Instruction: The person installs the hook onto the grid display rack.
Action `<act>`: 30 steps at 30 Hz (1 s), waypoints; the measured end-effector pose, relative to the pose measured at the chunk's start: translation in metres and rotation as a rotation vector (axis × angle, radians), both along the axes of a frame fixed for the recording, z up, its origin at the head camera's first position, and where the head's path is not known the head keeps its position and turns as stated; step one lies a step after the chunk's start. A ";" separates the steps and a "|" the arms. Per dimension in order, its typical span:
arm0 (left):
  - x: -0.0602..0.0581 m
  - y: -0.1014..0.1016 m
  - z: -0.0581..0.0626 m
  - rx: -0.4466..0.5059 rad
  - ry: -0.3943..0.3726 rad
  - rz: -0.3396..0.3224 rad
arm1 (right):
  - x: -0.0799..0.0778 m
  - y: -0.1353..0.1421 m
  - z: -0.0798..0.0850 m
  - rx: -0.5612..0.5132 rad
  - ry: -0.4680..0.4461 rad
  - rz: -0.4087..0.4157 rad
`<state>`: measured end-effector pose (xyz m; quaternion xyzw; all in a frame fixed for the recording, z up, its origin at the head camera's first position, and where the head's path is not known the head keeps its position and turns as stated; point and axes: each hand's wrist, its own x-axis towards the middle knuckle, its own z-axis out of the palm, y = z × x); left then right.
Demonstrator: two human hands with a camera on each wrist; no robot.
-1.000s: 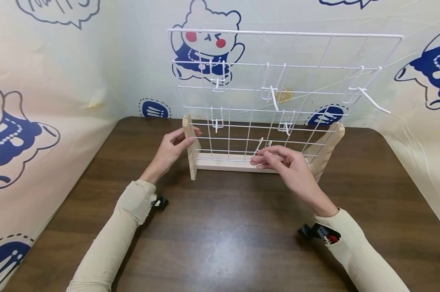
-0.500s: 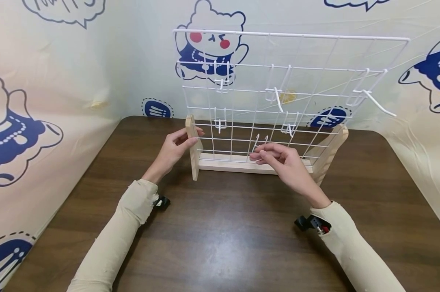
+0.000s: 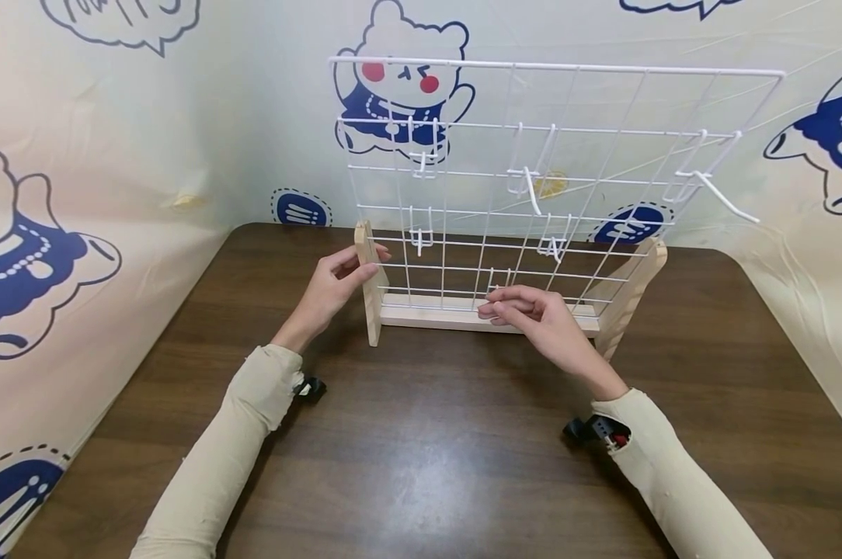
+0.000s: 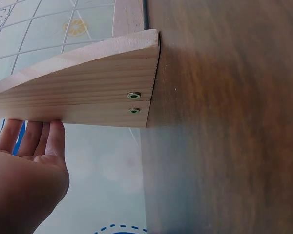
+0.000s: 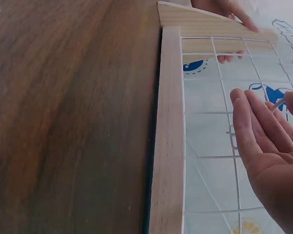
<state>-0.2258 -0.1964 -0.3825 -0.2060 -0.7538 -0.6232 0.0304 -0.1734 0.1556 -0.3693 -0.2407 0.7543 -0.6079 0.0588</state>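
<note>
A white wire grid rack (image 3: 557, 67) stands upright in a wooden base, with the bare plank (image 3: 435, 315) along its foot. My left hand (image 3: 332, 289) holds the left wooden side panel (image 3: 367, 287), thumb in front and fingers behind it. In the left wrist view, fingertips (image 4: 56, 127) rest at the panel's (image 4: 78, 95) edge. Low on the grid, my right hand (image 3: 543, 322) pinches a white wire hook (image 3: 492, 277), whose two upper prongs show at a lower crossbar. Most of that hook is hidden by the fingers; its tip (image 5: 279, 103) shows by the thumb in the right wrist view.
Several other white hooks hang on the grid, among them a long-armed one (image 3: 725, 198) jutting forward at upper right and a middle one (image 3: 533, 190). The right side panel (image 3: 627, 299) stands beyond my right hand. Everything rests on a brown wooden table (image 3: 421, 466) before a printed curtain (image 3: 253, 116).
My right hand first shifts slightly left, then lowers with the hook, whose prongs drop from above the lower crossbar to about its level. My left hand stays at the side panel.
</note>
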 end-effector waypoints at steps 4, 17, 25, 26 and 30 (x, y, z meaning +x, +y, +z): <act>0.000 0.001 0.000 -0.005 -0.006 0.000 | 0.000 0.002 -0.002 -0.038 -0.040 -0.001; 0.011 0.011 0.025 -0.028 -0.030 -0.003 | -0.001 0.013 0.007 0.075 0.017 0.027; 0.002 0.006 0.015 -0.065 -0.046 -0.009 | 0.009 0.018 0.016 0.162 0.075 0.014; 0.001 0.005 0.012 -0.072 -0.040 -0.006 | 0.011 0.020 0.017 0.178 0.097 0.003; 0.002 0.002 0.006 -0.168 0.010 0.053 | 0.021 0.027 0.017 0.236 0.158 -0.028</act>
